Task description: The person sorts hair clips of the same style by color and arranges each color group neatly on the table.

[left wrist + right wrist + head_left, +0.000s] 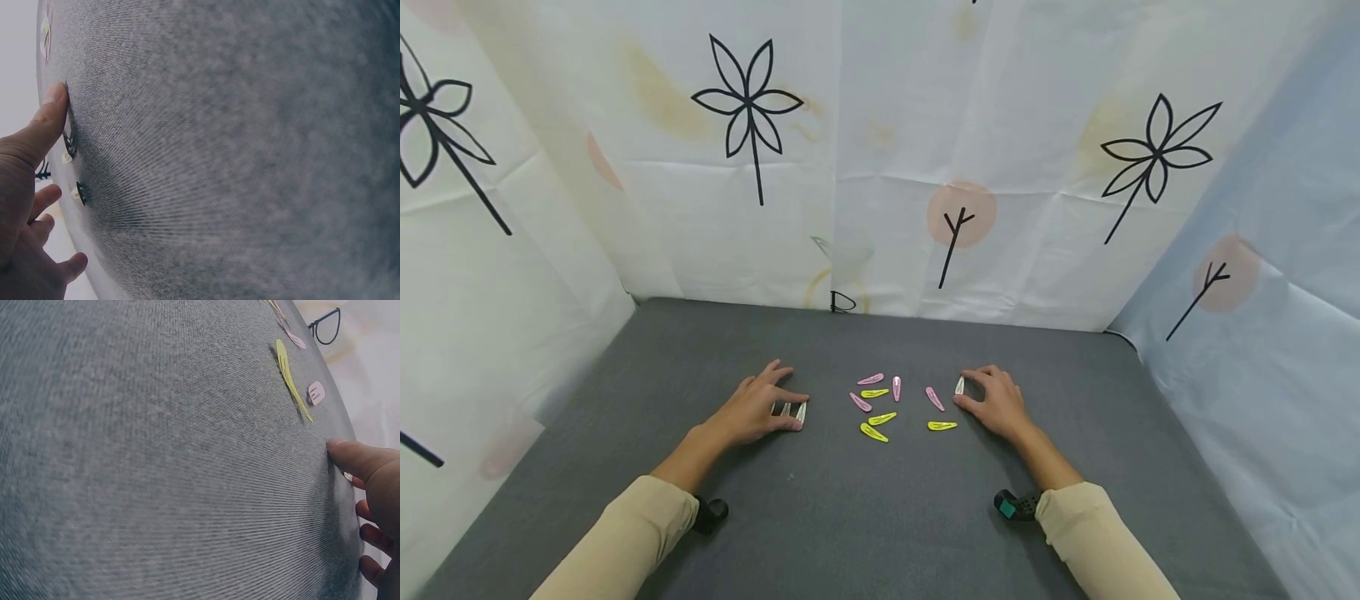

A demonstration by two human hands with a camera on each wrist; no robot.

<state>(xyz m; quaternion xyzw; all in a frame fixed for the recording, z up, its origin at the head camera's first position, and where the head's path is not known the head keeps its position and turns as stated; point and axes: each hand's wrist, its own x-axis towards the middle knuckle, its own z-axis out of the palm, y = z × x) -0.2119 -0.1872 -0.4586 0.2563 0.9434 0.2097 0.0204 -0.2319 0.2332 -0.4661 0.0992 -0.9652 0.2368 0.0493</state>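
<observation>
Head view: my left fingers (pixel 790 397) and right fingers (pixel 972 405) each pinch a white clip (pixel 802 413) end to end; likely light, stiff, slick, best held there.

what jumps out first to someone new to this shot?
Probably the bright pink clips and yellow clips, scattered mid-table between the two hands. Next, the left hand and right hand on either side, each with a white clip between thumb and forefinger. Then the big black flower outlines on the pale backdrop behind the gray table.
</observation>
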